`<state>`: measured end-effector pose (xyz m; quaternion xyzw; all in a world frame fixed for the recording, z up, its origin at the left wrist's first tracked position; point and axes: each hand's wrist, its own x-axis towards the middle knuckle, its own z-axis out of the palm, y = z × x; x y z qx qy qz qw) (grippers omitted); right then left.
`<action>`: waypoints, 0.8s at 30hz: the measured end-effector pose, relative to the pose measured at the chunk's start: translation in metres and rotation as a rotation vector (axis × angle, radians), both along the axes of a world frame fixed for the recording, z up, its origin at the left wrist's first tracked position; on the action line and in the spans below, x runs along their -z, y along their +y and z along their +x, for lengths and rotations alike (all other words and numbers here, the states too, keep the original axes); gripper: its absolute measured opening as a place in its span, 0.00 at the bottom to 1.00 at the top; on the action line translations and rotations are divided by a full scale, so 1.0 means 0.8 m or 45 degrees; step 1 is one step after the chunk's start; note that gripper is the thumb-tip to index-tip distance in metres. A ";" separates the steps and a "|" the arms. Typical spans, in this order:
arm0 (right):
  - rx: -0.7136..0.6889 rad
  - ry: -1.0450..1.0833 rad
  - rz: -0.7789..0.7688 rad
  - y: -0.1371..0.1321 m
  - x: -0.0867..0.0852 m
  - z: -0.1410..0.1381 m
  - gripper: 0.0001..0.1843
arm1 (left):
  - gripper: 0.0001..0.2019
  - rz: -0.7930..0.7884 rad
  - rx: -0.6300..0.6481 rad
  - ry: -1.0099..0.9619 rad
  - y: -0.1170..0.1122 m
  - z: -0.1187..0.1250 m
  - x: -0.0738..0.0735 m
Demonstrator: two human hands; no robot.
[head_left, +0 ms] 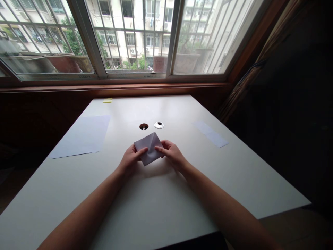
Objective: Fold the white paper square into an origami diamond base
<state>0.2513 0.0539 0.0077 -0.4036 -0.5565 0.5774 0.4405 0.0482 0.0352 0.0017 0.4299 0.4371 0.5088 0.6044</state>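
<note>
A small folded sheet of paper [149,143] is held tilted above the white table, with crease lines running across its face. My left hand [132,155] grips its left side, the thumb lying on top and the fingers tucked beneath. On the right side, my right hand [172,153] pinches it in the same way, thumb on the face and fingers behind. Both thumbs point inward near the middle of the paper. The fingertips under the paper are largely hidden.
The white table [161,201] stands below a barred window. Paper sheets [83,135] lie at the left, a paper strip [211,134] at the right. Near the back are a round cable hole [144,126], its metal cover [159,125] and a small yellow-edged item [107,100].
</note>
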 end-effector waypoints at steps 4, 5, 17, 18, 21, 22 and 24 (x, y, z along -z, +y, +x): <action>0.015 -0.010 -0.042 -0.002 -0.004 0.000 0.18 | 0.26 0.019 -0.004 -0.016 0.000 0.000 -0.002; 0.020 0.004 -0.053 -0.003 -0.005 0.000 0.18 | 0.28 0.018 -0.003 -0.008 -0.001 0.000 -0.004; 0.204 0.330 -0.154 0.003 -0.003 0.004 0.23 | 0.35 0.395 0.195 0.250 -0.015 -0.001 -0.009; 0.220 0.353 -0.161 0.003 -0.005 0.004 0.26 | 0.27 0.454 0.212 0.321 -0.015 -0.003 -0.008; 0.243 0.384 -0.168 0.002 -0.009 0.006 0.30 | 0.17 0.740 0.204 0.561 -0.016 -0.010 -0.007; 0.245 0.387 -0.169 0.002 -0.010 0.006 0.30 | 0.16 0.869 0.159 0.653 -0.016 -0.011 -0.008; 0.243 0.389 -0.167 0.001 -0.013 0.007 0.30 | 0.15 1.125 0.017 0.852 -0.016 -0.013 -0.009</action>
